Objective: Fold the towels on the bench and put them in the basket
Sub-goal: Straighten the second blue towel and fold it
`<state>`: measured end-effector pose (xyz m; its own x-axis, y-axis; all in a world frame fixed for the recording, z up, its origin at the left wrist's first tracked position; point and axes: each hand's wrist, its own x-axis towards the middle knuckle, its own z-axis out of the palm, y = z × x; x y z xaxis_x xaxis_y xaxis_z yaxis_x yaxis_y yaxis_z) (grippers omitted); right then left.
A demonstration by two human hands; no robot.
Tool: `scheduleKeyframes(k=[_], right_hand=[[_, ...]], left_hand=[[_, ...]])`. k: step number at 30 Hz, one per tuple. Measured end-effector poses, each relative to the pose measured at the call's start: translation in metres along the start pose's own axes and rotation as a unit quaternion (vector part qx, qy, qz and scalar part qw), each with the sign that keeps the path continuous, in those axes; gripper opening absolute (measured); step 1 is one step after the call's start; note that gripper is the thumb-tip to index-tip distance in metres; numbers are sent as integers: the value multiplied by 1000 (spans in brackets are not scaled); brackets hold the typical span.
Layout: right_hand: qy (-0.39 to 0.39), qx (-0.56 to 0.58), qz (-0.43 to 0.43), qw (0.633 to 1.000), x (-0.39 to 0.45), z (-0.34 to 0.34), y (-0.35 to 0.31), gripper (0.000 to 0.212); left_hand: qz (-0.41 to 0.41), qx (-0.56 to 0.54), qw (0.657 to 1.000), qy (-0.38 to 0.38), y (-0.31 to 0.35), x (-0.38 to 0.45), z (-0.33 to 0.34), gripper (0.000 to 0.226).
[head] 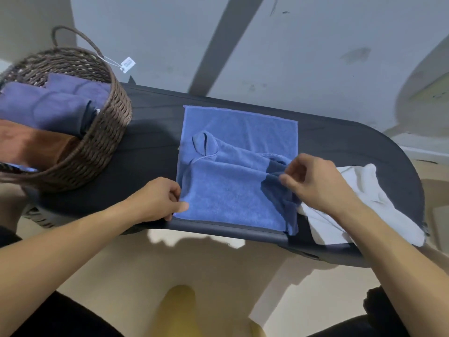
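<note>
Both hands pinch the blue towel (233, 188) on the counter (150, 147) (left hand (160, 200) near corner, right hand (313, 183) right edge).

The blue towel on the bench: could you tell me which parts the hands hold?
Left hand pinches the blue towel at its near left corner; right hand its right edge.

— What is behind the bench (155, 147)?
— A pale grey wall (315, 45), scuffed with a few dark marks, and a broad dark band (226, 42) running slantwise across it.
— And the bench itself?
— Dark, long, with a rounded right end.
— The floor (218, 263)?
— Beige and smooth, with soft shadows and a bright patch of light just under the bench's near edge.
— Anything at the right?
— A blurred, curved pale shape (427, 93); I cannot tell what it is.
</note>
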<state>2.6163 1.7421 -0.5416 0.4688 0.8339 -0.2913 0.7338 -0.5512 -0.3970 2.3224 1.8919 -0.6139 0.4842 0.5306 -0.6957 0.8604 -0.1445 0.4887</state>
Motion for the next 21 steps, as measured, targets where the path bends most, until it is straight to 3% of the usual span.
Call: scheduleKeyframes(k=[3, 7, 14, 16, 19, 21], right_hand=[[39, 60, -106, 992, 9, 5, -33, 5], [-9, 44, -169, 985, 52, 33, -84, 3], [-179, -107, -143, 967, 134, 76, -142, 29], [-213, -122, -145, 958, 137, 82, -148, 24], [-200, -85, -128, 968, 145, 78, -155, 21], [-200, 22, -86, 976, 153, 68, -159, 16]], left_hand=[[19, -25, 999, 12, -3, -6, 2, 39], [29, -27, 999, 16, -10, -12, -3, 35], [37, -102, 994, 9, -23, -13, -12, 19], [23, -142, 990, 10, -32, -11, -17, 16], [7, -161, 987, 25, -47, -8, -22, 15], [7, -175, 984, 32, -54, -7, -22, 14]])
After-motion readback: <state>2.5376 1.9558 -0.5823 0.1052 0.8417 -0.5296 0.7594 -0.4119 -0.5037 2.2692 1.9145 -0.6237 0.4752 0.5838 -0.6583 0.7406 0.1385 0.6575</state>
